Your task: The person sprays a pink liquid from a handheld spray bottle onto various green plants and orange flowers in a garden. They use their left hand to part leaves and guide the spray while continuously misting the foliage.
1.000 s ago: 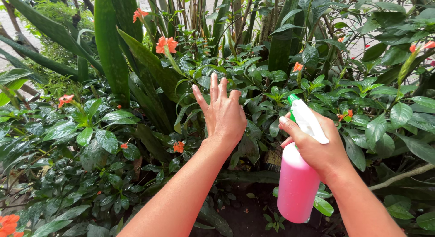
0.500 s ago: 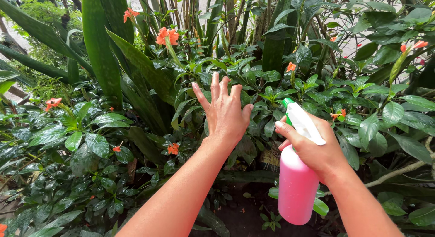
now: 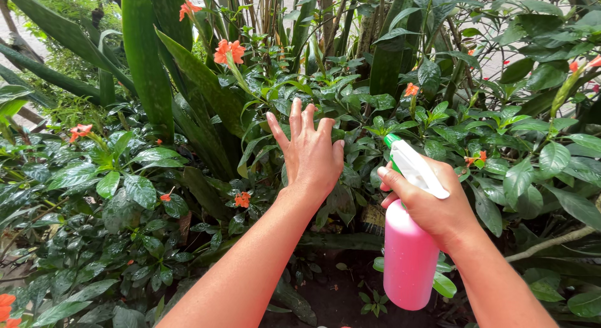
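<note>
Spray bottle (image 3: 410,256): pink body, white head with a green nozzle — sitting lower right of centre in the frame, nozzle pointing up and left into the foliage.
Right hand (image 3: 432,203): I am gripping the bottle's neck, fingers wrapping the trigger head.
Left hand (image 3: 308,154): I am holding it open at centre frame, fingers spread — pressing against the glossy leaves (image 3: 350,102).
Orange flower (image 3: 229,51): blooming upper left of centre, above my left hand.
Broad upright blades (image 3: 147,65): standing upper left.
</note>
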